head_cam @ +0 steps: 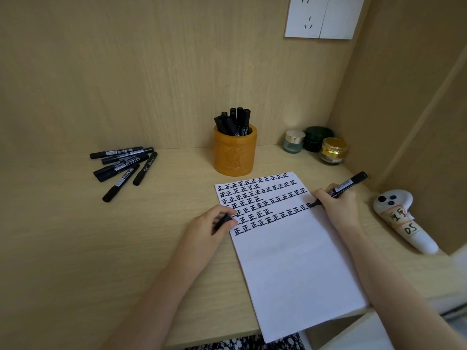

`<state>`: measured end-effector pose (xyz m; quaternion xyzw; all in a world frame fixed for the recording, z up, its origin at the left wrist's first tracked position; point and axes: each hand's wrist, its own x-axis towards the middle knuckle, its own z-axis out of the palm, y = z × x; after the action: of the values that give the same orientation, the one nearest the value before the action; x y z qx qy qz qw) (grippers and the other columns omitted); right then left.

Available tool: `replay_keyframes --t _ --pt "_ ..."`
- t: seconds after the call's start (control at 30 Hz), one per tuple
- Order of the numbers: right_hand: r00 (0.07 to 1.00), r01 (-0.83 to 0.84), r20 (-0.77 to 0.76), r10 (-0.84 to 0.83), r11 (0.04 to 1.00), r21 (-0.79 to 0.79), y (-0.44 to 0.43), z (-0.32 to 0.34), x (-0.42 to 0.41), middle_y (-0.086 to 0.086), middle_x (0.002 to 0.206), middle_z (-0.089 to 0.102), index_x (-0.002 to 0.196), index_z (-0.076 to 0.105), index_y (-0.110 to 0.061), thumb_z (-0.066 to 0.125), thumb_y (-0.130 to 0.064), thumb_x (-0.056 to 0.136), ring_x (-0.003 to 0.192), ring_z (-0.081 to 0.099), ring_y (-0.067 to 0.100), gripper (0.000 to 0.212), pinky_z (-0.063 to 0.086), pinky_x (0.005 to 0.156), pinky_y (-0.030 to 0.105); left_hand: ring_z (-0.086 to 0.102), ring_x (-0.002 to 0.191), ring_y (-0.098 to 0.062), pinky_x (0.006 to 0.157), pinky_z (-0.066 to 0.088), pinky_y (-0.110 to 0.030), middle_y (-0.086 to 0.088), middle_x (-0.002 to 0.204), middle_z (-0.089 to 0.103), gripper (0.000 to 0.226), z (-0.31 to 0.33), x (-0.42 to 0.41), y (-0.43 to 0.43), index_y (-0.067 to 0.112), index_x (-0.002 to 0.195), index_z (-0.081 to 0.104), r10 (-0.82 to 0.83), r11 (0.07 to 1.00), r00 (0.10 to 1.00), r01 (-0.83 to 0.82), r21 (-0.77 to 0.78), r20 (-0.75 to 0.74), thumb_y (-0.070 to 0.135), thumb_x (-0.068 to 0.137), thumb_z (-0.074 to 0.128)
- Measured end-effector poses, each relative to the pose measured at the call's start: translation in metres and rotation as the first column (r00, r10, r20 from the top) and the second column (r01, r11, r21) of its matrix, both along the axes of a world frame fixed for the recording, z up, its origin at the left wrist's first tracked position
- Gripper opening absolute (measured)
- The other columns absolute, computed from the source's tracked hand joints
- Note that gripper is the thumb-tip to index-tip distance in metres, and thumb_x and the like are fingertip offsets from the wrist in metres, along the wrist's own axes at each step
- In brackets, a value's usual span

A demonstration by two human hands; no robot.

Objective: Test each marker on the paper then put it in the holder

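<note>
Pale wooden bench (pixel 75 248): right hand (pixel 338 205) grips a black marker (pixel 346 184), tip at the right edge of the white paper sheet (pixel 290 261); left hand (pixel 212 223) pinches a black cap (pixel 223 221); carved orange holder (pixel 235 155) stands just beyond.

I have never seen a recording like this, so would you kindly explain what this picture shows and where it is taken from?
No machine here: a person works with bare hands, and the picture comes from a head-worn camera looking down at a desk. The right hand grips an uncapped black marker, its tip on a white paper partly filled with rows of black characters. The left hand holds a small black piece, probably the cap, at the paper's left edge. Behind the paper an orange holder has other markers standing in it; loose markers lie to the left. Three jars and a white controller sit on the right.
</note>
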<state>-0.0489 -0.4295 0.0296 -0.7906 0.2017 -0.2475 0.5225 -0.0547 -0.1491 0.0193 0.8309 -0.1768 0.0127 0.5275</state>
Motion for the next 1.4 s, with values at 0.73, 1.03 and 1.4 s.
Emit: replay_keyframes --t 0.73,1.03,1.4 --pt "0.999 0.037 0.019 -0.036 0.998 -0.051 -0.001 0.0 0.0 0.004 0.054 0.04 0.059 0.043 -0.006 0.057 -0.004 0.082 0.051 0.035 0.014 0.027 0.027 0.042 0.018 0.059 0.085 0.009 0.07 0.039 -0.002 0.015 0.095 0.067 0.014 0.002 -0.001 0.0 0.026 0.099 0.065 -0.001 1.0 1.0 0.001 -0.004 -0.012 0.021 0.085 0.065" --pt "0.99 0.103 0.085 -0.114 0.987 0.124 -0.002 0.002 -0.003 0.001 0.058 0.046 0.063 0.048 -0.011 0.061 -0.011 0.086 0.046 0.043 0.003 0.026 0.037 0.05 0.017 0.056 0.08 0.013 0.066 0.037 -0.002 0.013 0.1 0.067 0.018 0.002 -0.002 0.0 0.029 0.102 0.063 0.007 1.0 1.0 -0.007 0.009 -0.007 0.024 0.085 0.066" --pt "0.967 -0.218 0.188 0.174 0.943 0.25 0.029 0.023 -0.011 -0.003 0.051 0.045 0.081 0.067 -0.002 0.064 -0.035 0.089 0.047 0.04 0.005 0.034 0.032 0.045 0.012 0.063 0.087 -0.007 0.075 0.046 -0.018 0.009 0.097 0.07 0.031 0.006 -0.003 0.0 0.025 0.093 0.058 0.06 0.988 0.997 -0.066 -0.141 -0.043 0.014 0.072 0.078"
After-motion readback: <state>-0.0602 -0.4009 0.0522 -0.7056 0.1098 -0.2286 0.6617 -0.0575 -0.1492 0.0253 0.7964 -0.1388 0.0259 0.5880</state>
